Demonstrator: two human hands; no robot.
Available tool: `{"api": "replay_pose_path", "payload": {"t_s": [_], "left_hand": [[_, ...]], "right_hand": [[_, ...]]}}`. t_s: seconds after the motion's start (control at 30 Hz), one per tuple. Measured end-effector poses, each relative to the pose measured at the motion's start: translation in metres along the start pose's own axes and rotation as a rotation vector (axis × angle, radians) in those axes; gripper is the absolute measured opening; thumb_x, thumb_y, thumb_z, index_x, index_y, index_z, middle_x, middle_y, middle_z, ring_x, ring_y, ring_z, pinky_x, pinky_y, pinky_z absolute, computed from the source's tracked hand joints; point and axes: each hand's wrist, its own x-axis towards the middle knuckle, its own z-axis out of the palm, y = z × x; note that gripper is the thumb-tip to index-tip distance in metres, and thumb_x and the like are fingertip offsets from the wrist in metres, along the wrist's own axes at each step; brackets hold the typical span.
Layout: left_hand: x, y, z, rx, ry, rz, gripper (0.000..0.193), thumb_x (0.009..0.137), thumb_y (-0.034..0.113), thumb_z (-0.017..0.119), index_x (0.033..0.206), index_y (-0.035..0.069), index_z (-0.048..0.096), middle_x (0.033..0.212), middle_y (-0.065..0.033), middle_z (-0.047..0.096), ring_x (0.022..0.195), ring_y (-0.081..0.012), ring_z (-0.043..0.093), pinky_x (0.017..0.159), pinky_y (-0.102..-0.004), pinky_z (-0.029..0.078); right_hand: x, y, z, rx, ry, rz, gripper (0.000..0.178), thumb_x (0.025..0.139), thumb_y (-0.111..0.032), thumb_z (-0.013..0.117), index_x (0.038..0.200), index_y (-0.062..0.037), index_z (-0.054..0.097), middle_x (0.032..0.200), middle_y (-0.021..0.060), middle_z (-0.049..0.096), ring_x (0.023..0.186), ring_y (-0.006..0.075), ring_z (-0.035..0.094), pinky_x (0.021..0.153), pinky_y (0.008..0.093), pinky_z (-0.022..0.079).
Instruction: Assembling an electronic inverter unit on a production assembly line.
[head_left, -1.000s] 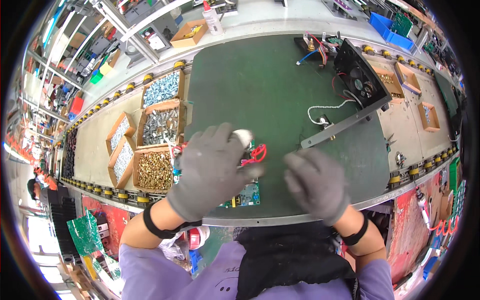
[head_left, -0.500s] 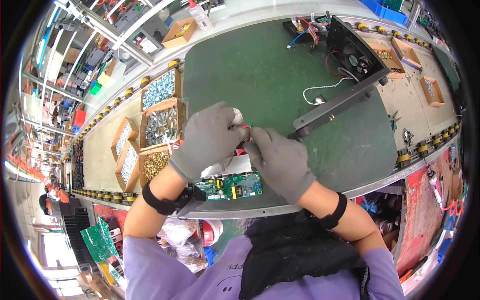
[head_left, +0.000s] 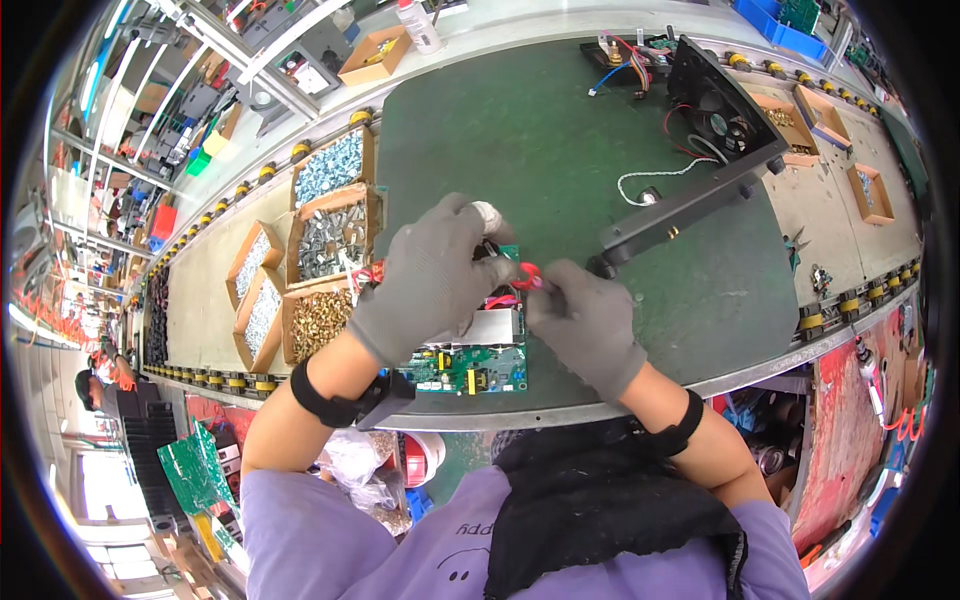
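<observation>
Red wires (head_left: pixel 526 284), likely light and limp, are pinched at mid-frame by the gloved left hand (head_left: pixel 430 275), the right hand's (head_left: pixel 590 320) hold being unclear, over a green circuit board (head_left: pixel 502 378), probably fragile, best gripped by its edges.

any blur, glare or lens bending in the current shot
Head view: the table edge bows and the frame's corners go black; head view: the window at lower left is washed out white; head view: the right hand seems slightly soft, the circuit board fairly crisp.
</observation>
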Motion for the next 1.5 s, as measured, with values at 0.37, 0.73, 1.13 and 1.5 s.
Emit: {"api": "replay_pose_path", "payload": {"t_s": [0.37,0.73,1.13,1.5], "left_hand": [[-0.044,0.015,0.001,0.257,0.091,0.011,0.015,0.078,0.024,0.080,0.087,0.012,0.075,0.085,-0.0089,0.062,0.076,-0.0309,0.067,0.065,-0.0443,0.052],[-0.037,0.009,0.010,0.272,0.027,0.024,0.012,0.081,0.020,0.073,0.088,0.010,0.073,0.086,-0.0097,0.063,0.074,-0.0318,0.068,0.066,-0.0438,0.054],[-0.004,-0.004,0.012,0.152,0.027,0.134,0.015,0.077,0.016,0.075,0.092,0.014,0.077,0.088,-0.0090,0.062,0.084,-0.0315,0.066,0.074,-0.0451,0.051],[-0.018,-0.005,-0.002,0.629,0.120,0.398,0.019,0.072,0.019,0.073,0.089,0.011,0.072,0.087,-0.0041,0.056,0.084,-0.0239,0.060,0.073,-0.0403,0.045]], "right_hand": [[-0.006,-0.004,0.007,-0.015,0.014,-0.200,0.022,0.087,-0.013,0.073,0.106,-0.0092,0.063,0.083,0.0067,0.064,0.066,0.0239,0.066,0.056,0.0387,0.051],[-0.008,0.004,-0.004,0.118,-0.095,-0.157,0.021,0.084,0.000,0.068,0.102,-0.0062,0.059,0.079,0.0044,0.064,0.062,0.0176,0.066,0.056,0.0341,0.052],[-0.014,0.005,-0.019,0.496,-0.064,-0.016,0.018,0.087,0.006,0.067,0.098,-0.0042,0.057,0.072,-0.0009,0.055,0.058,0.0040,0.053,0.051,0.0234,0.044],[-0.002,-0.017,-0.011,0.070,0.022,-0.044,0.025,0.085,-0.005,0.067,0.106,-0.0085,0.054,0.087,0.0110,0.066,0.068,0.0322,0.067,0.055,0.0409,0.053]]}}
